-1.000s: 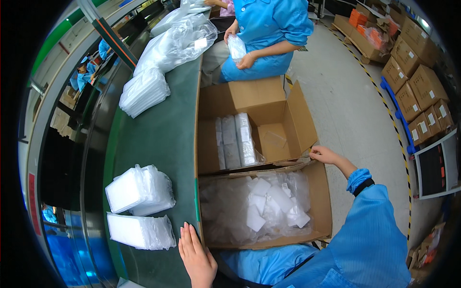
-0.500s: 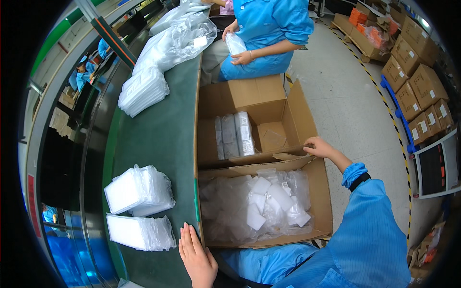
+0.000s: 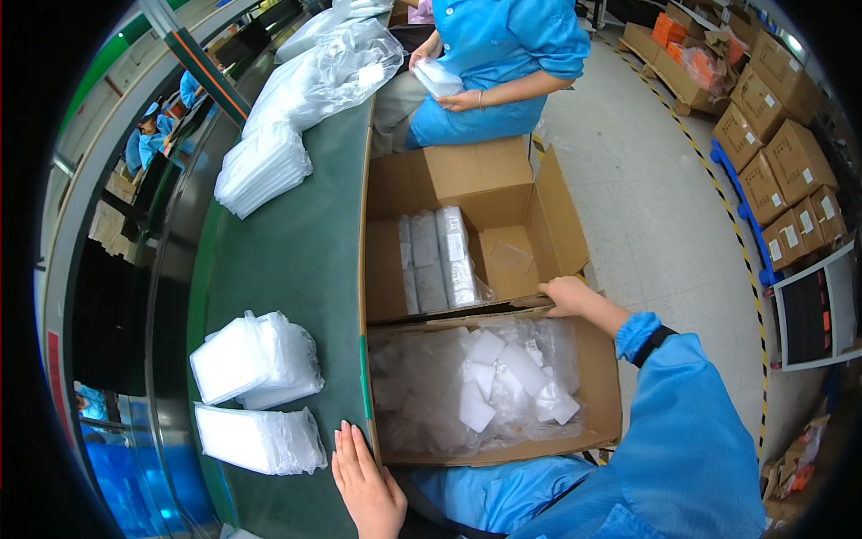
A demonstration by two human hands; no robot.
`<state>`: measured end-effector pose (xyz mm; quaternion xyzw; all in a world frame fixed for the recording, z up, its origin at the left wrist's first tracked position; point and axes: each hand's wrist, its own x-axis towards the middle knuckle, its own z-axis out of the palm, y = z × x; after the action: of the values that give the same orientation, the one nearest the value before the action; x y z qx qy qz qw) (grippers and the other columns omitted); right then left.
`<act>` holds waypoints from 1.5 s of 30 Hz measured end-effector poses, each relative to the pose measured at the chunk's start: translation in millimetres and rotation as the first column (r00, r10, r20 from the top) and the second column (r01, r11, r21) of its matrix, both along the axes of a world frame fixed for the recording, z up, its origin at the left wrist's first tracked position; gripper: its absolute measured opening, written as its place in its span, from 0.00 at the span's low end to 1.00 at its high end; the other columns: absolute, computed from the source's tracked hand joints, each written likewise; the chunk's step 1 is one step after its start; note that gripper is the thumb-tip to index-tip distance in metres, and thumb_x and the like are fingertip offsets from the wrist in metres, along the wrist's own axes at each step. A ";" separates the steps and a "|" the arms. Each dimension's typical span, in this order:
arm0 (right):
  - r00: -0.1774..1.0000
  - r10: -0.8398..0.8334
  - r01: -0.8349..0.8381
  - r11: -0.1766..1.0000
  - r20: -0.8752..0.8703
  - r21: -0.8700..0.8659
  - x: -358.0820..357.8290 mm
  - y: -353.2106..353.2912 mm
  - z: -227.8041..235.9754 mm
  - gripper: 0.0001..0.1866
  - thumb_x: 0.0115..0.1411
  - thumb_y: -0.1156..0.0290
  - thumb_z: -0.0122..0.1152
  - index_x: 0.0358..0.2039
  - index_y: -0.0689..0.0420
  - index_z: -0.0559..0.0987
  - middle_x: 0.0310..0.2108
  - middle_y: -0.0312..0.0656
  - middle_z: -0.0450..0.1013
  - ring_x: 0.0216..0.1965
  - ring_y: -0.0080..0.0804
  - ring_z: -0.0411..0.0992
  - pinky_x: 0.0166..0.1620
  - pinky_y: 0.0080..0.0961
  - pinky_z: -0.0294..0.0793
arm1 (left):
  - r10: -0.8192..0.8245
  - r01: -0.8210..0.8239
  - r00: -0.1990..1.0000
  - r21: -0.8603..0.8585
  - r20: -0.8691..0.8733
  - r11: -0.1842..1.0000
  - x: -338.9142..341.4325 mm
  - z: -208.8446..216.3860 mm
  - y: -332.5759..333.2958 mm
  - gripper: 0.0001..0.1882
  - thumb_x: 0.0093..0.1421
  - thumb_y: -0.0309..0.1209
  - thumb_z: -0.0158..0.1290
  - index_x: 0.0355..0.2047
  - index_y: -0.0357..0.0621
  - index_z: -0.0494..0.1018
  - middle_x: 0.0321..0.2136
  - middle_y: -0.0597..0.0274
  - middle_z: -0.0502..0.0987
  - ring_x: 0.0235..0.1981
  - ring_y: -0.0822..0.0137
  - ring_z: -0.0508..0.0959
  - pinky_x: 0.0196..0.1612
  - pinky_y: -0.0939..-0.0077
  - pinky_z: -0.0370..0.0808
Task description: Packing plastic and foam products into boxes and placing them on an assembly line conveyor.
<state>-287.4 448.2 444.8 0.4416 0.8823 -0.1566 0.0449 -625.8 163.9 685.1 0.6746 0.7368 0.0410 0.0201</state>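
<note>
My left hand [image 3: 366,481] lies flat, fingers stretched out, along the right edge of the green work surface [image 3: 296,269]. Just beyond its fingertips are stacks of white flat pieces in clear plastic bags [image 3: 256,436]. With bent fingers, my right hand [image 3: 572,296] grips the top edge of the far cardboard box [image 3: 561,216] where it meets the near one; its fingertips are partly hidden. Inside the far box several clear-wrapped packs [image 3: 456,256] stand in a row at the left. Loose clear bags and white pieces [image 3: 485,373] fill much of the near cardboard box [image 3: 600,382].
Across the far box a co-worker in blue [image 3: 503,54] holds a clear-wrapped pack [image 3: 438,79]. A heap of large plastic bags [image 3: 314,76] and a bagged stack [image 3: 262,169] lie on the far work surface. Cartons [image 3: 790,162] stand on a blue pallet at right.
My right hand has moved left along the boxes' shared edge, and the folded cardboard there now sits lower. The co-worker's pack has tilted. My left hand stays in place.
</note>
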 end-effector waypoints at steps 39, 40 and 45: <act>0.639 -0.073 0.192 0.979 -0.766 0.067 -55.9 2.2 145.2 0.07 0.57 0.75 0.51 0.35 0.63 0.74 0.36 0.47 0.71 0.40 0.44 0.70 0.45 0.32 0.69 | 0.000 -0.006 0.995 0.067 0.098 0.998 -12.1 -9.6 -8.3 0.36 0.46 0.19 0.44 0.60 0.30 0.53 0.60 0.43 0.56 0.63 0.50 0.56 0.63 0.58 0.52; 0.499 -0.062 0.118 0.993 -0.864 -0.003 -88.0 -14.8 175.1 0.06 0.56 0.77 0.52 0.34 0.63 0.74 0.34 0.46 0.71 0.38 0.42 0.71 0.43 0.31 0.70 | -0.008 -0.001 0.994 0.085 0.107 0.996 -12.5 -9.0 -8.9 0.36 0.46 0.18 0.43 0.59 0.29 0.54 0.60 0.43 0.57 0.62 0.50 0.57 0.63 0.59 0.53; 0.371 0.461 -0.297 0.882 -0.806 0.367 -222.7 -78.5 240.0 0.08 0.50 0.75 0.60 0.33 0.58 0.76 0.34 0.42 0.73 0.39 0.40 0.71 0.44 0.33 0.71 | -0.015 0.000 0.992 0.125 0.127 0.992 -16.4 -10.6 -17.4 0.37 0.46 0.19 0.44 0.61 0.33 0.52 0.61 0.47 0.55 0.63 0.53 0.56 0.63 0.59 0.53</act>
<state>-510.1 369.7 684.9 0.0846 0.8640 -0.2742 -0.4137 -642.2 146.5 674.5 0.6733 0.7275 0.1297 0.0252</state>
